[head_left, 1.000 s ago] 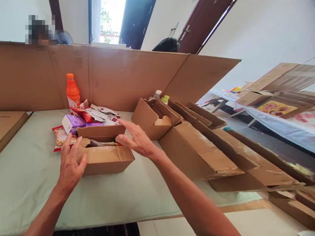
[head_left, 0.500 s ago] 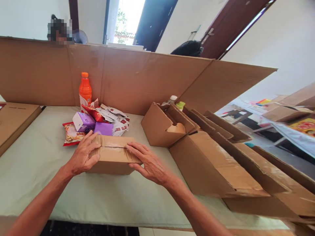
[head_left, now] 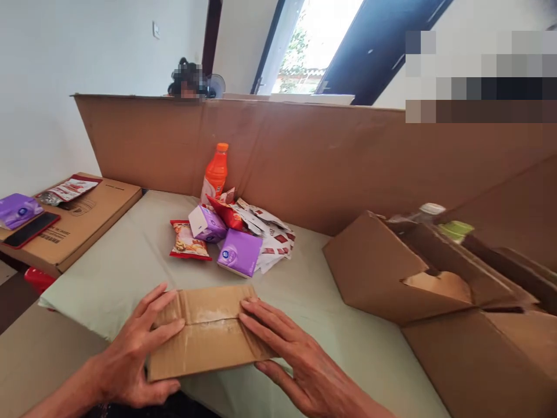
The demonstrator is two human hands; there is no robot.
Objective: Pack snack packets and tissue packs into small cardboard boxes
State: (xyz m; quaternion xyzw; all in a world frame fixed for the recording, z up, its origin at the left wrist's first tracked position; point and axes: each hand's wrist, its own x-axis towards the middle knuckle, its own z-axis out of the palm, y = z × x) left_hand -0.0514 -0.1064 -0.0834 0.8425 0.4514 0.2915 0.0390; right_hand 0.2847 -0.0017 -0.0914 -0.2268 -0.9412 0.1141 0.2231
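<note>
A small closed cardboard box with a taped seam across its top is between my hands near the table's front edge. My left hand grips its left end, fingers on top and thumb at the near lower side. Across the right end lie the fingers of my right hand, its thumb low at the near corner. Beyond the box is a pile: a red-edged snack packet, a purple tissue pack, a purple-and-white box, a red packet and white patterned packets. An orange drink bottle stands behind them.
A tall cardboard panel lines the table's back. Open cardboard boxes with bottles stand at right. At left, a flat carton carries a phone, a purple pack and a pouch. Someone's head shows behind the panel.
Both hands have brought the cardboard box toward me, away from the snack pile, to the table's front edge. The view has swung left, bringing the flat carton's contents into sight.
</note>
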